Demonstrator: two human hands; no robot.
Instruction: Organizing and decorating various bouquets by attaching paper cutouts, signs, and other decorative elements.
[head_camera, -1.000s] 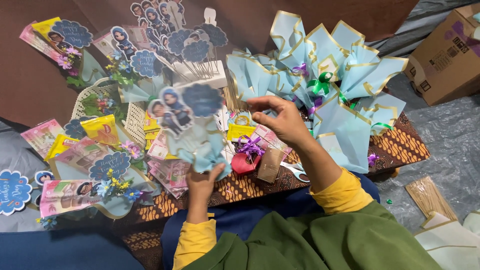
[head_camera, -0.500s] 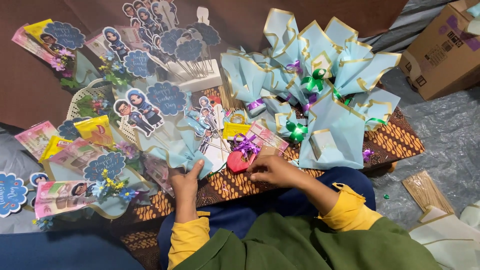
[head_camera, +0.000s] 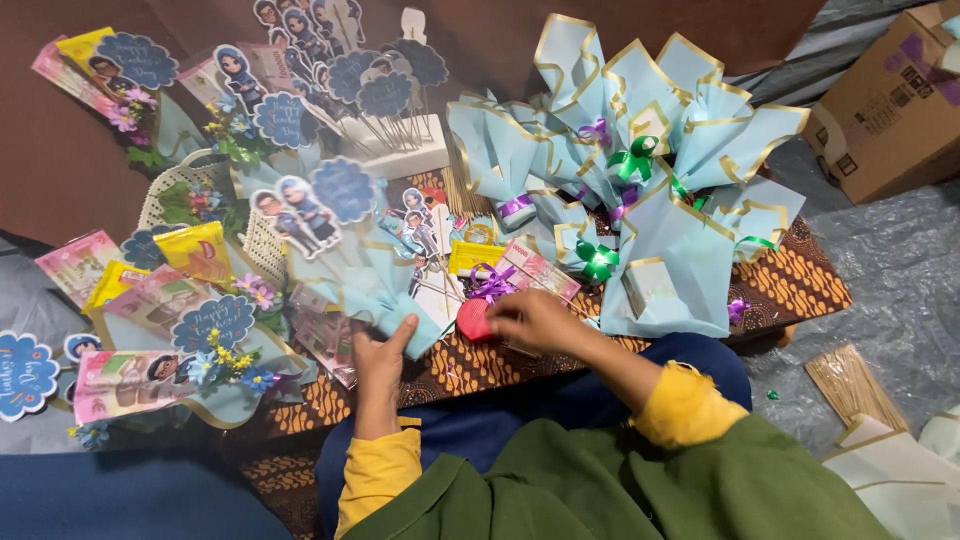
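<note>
Head view: the left hand (head_camera: 378, 352) lies flat on the patterned cloth (head_camera: 470, 365), fingers loosely spread and holding nothing, its index fingertip touching the lower edge of the light blue wrapped bouquet (head_camera: 385, 285) just beyond it. The right hand (head_camera: 535, 318) curls narrow, fingertips pinched on the red round object (head_camera: 474, 321) that sits just left of them, between the two hands. A purple ribbon bow (head_camera: 492, 283) lies just past the right fingertips. Farther beyond stands the cluster of blue paper wraps (head_camera: 640, 150).

Half a second ago the left hand gripped the bouquet's base; now it has flattened beside it. The right hand has stayed at the red object.
</note>
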